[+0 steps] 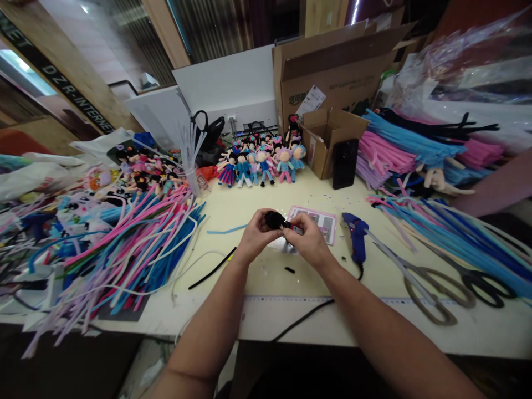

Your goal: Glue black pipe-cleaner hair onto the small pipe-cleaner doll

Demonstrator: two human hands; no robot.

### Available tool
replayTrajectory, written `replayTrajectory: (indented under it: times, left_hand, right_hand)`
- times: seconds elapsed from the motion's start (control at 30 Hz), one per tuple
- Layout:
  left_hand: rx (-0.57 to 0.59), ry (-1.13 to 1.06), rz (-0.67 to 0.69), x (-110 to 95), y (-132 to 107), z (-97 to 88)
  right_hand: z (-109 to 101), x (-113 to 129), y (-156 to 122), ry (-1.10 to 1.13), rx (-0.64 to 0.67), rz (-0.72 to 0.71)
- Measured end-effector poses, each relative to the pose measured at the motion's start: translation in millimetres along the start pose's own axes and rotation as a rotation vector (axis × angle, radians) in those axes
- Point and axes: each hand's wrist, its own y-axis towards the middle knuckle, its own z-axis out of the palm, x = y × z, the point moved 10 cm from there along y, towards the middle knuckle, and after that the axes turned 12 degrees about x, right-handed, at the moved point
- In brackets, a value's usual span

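Over the middle of the pale yellow work mat [266,282], both hands meet at a small fuzzy black piece [274,220] that looks like bent pipe cleaner. My left hand [257,235] is closed around its left side. Thumb and fingers of my right hand [306,235] pinch its right end. The fingers hide part of the piece. Just beyond lies a pink-edged card [324,221], partly covered by my right hand. A short black scrap [290,270] rests on the mat below, and a black pipe cleaner [211,269] lies left of my left forearm.
A blue glue gun [355,238], large scissors [419,271] and black-handled scissors [486,282] lie at right. Pipe cleaners [137,249] heap up at left, more [457,227] at right. Small dolls [261,160] stand at the back beside a cardboard box [328,138] and a phone [344,164].
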Motion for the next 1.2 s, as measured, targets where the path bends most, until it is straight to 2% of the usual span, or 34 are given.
replayTrajectory:
  times: [0.6, 1.2]
  left_hand:
    - [0.009, -0.007, 0.028, 0.2, 0.3, -1.1]
    - [0.006, -0.003, -0.004, -0.2, -0.9, 1.1]
  right_hand:
    - [-3.3, 1.1, 0.9, -0.011, -0.021, -0.030]
    - [-3.8, 1.7, 1.3, -0.005, -0.020, -0.032]
